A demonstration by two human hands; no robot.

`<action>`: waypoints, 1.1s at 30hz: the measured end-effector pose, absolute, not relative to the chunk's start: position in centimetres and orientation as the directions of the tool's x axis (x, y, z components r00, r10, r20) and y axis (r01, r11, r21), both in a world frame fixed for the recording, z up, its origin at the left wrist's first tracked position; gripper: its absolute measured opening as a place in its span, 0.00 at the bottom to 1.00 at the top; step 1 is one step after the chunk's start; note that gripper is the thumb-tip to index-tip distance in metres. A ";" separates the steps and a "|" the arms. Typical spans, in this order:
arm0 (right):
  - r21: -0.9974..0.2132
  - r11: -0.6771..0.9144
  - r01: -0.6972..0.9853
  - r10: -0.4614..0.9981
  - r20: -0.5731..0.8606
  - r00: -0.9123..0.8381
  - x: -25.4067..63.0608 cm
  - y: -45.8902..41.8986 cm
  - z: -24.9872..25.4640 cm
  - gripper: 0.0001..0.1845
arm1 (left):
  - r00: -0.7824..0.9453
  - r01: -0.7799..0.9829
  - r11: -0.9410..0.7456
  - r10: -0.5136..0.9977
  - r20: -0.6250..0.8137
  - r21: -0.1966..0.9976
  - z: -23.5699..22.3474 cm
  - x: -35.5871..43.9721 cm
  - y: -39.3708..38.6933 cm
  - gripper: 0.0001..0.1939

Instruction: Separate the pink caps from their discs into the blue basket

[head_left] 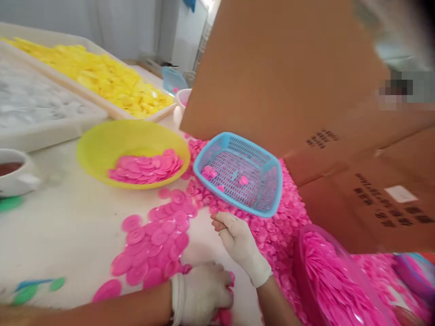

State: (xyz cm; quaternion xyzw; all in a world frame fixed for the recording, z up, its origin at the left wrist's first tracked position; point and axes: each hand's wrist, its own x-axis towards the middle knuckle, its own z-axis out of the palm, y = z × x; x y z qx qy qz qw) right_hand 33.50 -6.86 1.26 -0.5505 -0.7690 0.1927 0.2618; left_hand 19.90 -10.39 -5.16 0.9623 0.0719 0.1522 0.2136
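Note:
Both of my hands wear white gloves. My left hand (202, 292) rests low on the table with its fingers curled over a few pink discs (154, 246). My right hand (238, 242) is closed in a pinch at the edge of the big pink disc pile (282, 226), just below a tilted blue mesh basket (239, 174) holding a few pink discs. What the pinch holds is too small to make out.
A yellow-green bowl (102, 145) with pink discs stands behind. A pink bowl (306, 271) full of discs is at lower right. Cardboard boxes (356, 181) stand to the right. Trays of yellow discs (112, 81) and pale discs (30, 104) lie at the back left. A white cup (16, 176) sits at left.

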 end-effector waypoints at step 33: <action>-0.943 -0.274 0.190 0.904 -0.185 0.386 37.0 -12.2 -6.0 0.13 | 0.834 0.388 -0.703 0.543 0.098 0.595 -3.9 20.1 -7.3 0.09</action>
